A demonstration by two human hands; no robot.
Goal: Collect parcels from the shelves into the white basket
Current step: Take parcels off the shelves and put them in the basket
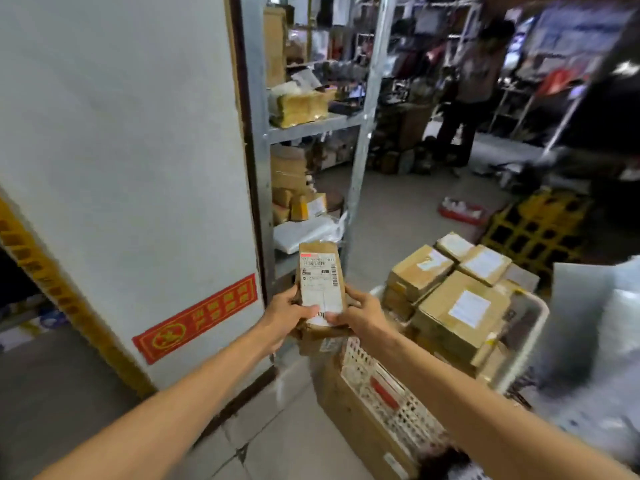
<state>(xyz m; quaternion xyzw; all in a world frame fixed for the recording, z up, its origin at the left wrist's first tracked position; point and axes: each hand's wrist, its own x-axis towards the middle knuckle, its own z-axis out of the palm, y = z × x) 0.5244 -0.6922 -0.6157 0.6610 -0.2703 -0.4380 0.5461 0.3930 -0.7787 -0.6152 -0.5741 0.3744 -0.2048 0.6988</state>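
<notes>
Parcel point(320, 282) held between left hand point(287, 315) and right hand point(363, 313), shelves point(311, 128) directly behind. Basket point(408, 410) to the right, boxes point(460, 306) stacked in it (carton point(356, 424) against its near-left side). Wall point(121, 150) left of shelves.

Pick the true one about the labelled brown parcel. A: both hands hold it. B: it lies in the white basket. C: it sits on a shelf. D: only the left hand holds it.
A: the left hand and the right hand each grip the lower end of the parcel.
</notes>
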